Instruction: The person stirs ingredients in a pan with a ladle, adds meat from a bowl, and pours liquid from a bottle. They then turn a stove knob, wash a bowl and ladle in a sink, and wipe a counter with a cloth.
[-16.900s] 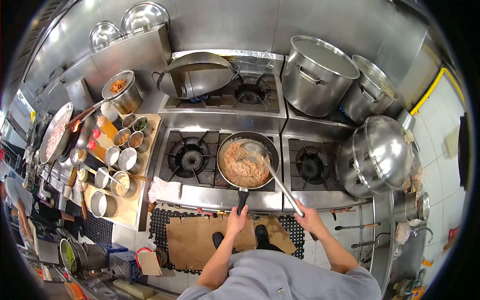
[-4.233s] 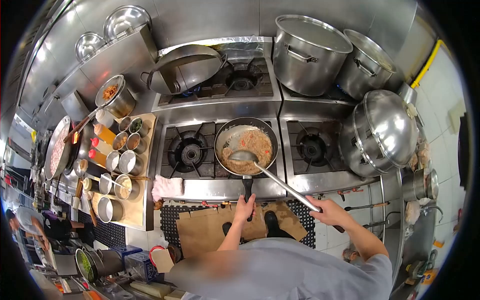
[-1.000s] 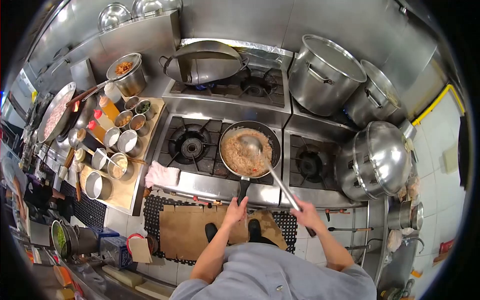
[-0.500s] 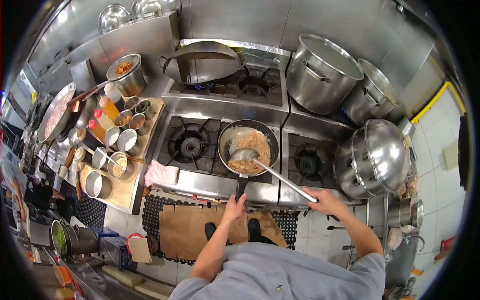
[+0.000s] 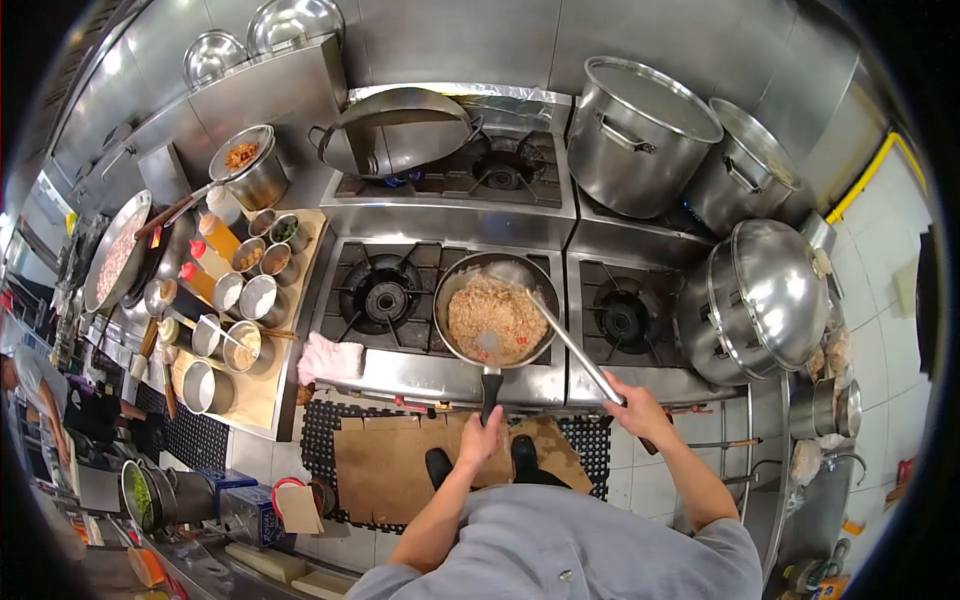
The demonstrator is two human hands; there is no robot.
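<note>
A black-handled frying pan (image 5: pixel 441 335) rests on the front middle burner. My left hand (image 5: pixel 482 437) is closed round its handle, below the pan. Fried rice (image 5: pixel 490 320) with small red and orange bits fills most of the pan. In my right hand (image 5: pixel 637 412) is the long metal handle of a ladle (image 5: pixel 580 350), which slants up and left to the pan. The ladle's bowl lies at the far side of the pan, partly behind the rice and hard to make out.
Left stands a board with several metal cups (image 5: pixel 263 297) and squeeze bottles (image 5: pixel 220 238). A pink cloth (image 5: pixel 330 358) lies on the stove's front edge. Behind are a wok (image 5: pixel 400 140) and a stockpot (image 5: pixel 640 140); a domed steamer (image 5: pixel 760 300) stands right. Another person (image 5: pixel 45 390) is at far left.
The ladle's bowl has moved from the near left of the pan to its far side. The rice now spreads across the pan's near part. The view has shifted slightly.
</note>
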